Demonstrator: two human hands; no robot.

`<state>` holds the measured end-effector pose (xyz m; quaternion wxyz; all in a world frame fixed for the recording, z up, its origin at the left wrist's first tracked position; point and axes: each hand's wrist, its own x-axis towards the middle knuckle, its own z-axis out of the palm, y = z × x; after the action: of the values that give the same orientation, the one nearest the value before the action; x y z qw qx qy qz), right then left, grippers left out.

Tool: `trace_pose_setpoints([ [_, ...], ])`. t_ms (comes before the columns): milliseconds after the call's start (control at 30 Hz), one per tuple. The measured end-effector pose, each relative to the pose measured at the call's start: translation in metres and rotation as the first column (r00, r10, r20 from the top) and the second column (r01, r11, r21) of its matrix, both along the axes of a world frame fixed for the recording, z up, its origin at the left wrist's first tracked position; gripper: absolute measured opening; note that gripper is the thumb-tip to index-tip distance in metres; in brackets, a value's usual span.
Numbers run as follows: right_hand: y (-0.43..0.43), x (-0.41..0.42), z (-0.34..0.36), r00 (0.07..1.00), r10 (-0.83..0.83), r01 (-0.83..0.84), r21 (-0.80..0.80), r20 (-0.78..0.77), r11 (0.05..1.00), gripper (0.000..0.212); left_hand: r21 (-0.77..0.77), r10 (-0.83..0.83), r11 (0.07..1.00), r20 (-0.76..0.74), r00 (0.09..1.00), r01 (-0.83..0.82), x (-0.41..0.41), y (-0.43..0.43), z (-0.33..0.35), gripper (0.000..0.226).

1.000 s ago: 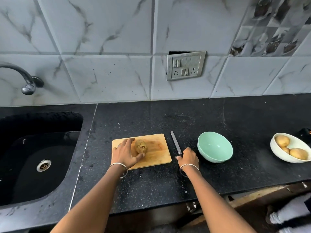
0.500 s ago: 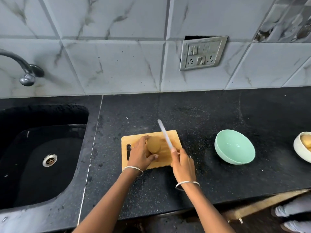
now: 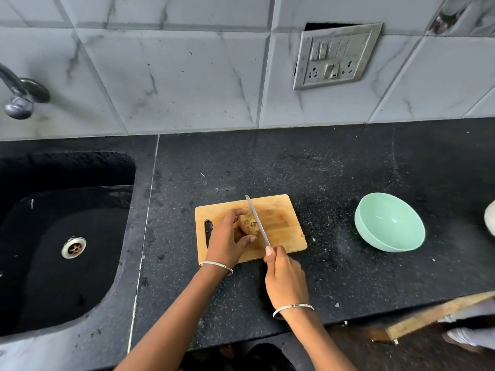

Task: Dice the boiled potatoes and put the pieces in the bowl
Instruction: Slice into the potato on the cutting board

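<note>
A brown boiled potato [image 3: 247,224] lies on the wooden cutting board [image 3: 281,223] in the middle of the black counter. My left hand [image 3: 226,241] grips the potato from its left side, fingers over the top and thumb at the front. My right hand [image 3: 285,277] is closed on the handle of a knife [image 3: 257,220], whose thin grey blade lies across the potato's right side, tip pointing away from me. The mint-green bowl [image 3: 389,223] stands to the right of the board with nothing visible inside.
A black sink [image 3: 61,236] with a drain fills the left, a tap [image 3: 20,97] above it. A white bowl's edge [image 3: 490,220] shows at the far right. A switch plate [image 3: 334,56] sits on the tiled wall. The counter's front edge runs just below my wrists.
My right hand picked the knife up off the counter beside the board, and brought its blade down onto the potato. The left hand kept its hold. The view tilted down and left.
</note>
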<state>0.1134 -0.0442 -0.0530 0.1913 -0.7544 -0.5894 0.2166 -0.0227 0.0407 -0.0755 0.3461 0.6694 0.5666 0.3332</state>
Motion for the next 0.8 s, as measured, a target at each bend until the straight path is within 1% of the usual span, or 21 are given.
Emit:
trace_pose_setpoints([
  [167,0.001,0.001,0.004,0.998,0.032,-0.031,-0.023,0.049,0.999,0.039,-0.027,0.003,1.000,0.081,0.997,-0.001,0.003,-0.002,0.002,0.058],
  [300,0.000,-0.003,0.010,0.993,0.042,-0.037,-0.046,0.109,0.998,0.038,-0.053,0.016,0.999,0.107,0.994,-0.010,0.005,-0.001,0.002,0.056],
  [467,-0.001,-0.011,0.021,0.977,0.024,-0.011,-0.059,0.213,0.998,0.036,-0.063,0.017,0.998,0.085,0.996,-0.012,0.008,0.001,0.002,0.055],
  [700,0.006,-0.015,0.025,0.973,0.012,0.017,-0.126,0.230,0.992,0.035,-0.060,0.036,0.998,0.017,0.999,-0.035,0.010,0.005,-0.002,0.054],
  [800,0.011,-0.018,0.027,0.967,0.014,0.026,-0.151,0.255,0.988,0.035,-0.060,0.036,0.998,0.009,0.999,-0.035,0.011,0.008,-0.001,0.054],
])
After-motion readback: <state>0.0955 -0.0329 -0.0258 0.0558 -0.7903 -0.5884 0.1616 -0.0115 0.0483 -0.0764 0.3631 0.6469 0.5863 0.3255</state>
